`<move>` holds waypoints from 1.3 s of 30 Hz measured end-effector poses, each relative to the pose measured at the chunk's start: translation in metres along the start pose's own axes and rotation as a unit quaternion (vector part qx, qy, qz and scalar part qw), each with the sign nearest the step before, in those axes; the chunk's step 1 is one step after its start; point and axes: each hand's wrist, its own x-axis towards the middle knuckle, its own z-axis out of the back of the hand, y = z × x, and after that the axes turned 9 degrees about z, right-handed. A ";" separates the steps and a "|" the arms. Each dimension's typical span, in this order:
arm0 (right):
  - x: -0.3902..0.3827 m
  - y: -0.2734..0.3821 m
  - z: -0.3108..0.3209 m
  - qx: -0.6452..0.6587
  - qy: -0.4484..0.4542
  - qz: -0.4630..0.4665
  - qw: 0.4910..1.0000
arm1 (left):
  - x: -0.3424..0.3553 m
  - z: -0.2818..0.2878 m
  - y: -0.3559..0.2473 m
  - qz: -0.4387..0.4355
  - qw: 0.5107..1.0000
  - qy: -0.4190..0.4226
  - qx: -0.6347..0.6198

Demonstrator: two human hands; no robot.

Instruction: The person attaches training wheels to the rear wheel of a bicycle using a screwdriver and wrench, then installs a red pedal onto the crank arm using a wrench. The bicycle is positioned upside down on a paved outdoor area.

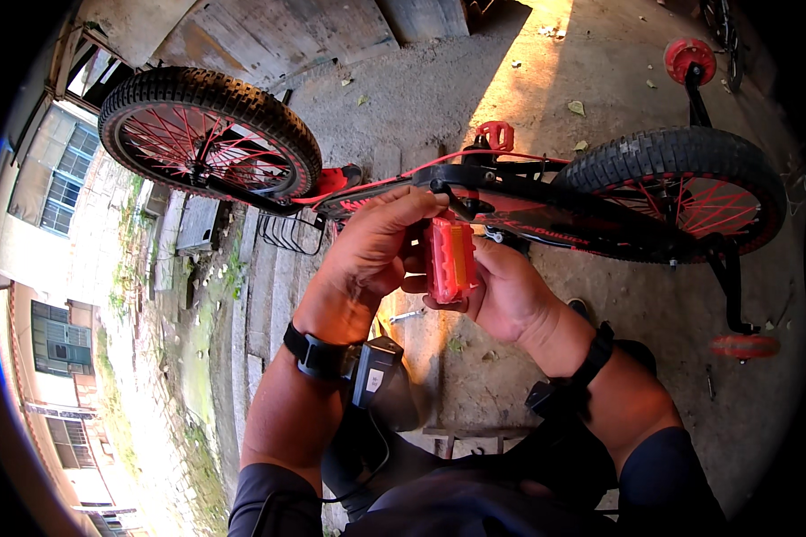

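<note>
A red plastic bicycle pedal (pixel 450 259) with an amber reflector strip sits between my two hands, just below the black crank arm (pixel 458 208) of a bicycle. My right hand (pixel 517 297) is closed on the pedal's lower right side, thumb along its edge. From the left, my left hand (pixel 367 246) is also closed at the pedal: its bent fingers press the left edge, and its thumb reaches to the upper end, by the crank arm. Fingers and crank hide the pedal's axle, so whether it sits in the crank cannot be told.
The black and red bicycle frame (pixel 582 219) stretches across, between a knobby wheel (pixel 210 134) at left and another wheel (pixel 681 183) at right. Red training wheels (pixel 690 61) stick out at the right. A second red pedal (pixel 495 136) lies beyond the frame. A wrench (pixel 408 315) is on the ground.
</note>
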 end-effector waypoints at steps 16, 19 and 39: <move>0.000 -0.016 0.006 -0.450 0.056 0.032 0.891 | -0.064 0.038 0.098 -0.111 0.994 -0.002 -0.022; -0.007 0.004 -0.005 -0.599 0.124 0.027 0.791 | -0.064 0.054 0.101 -0.105 0.994 -0.029 -0.028; -0.475 0.103 0.189 -0.544 -0.420 -0.237 0.687 | -0.051 0.154 0.143 0.029 0.971 -0.179 0.155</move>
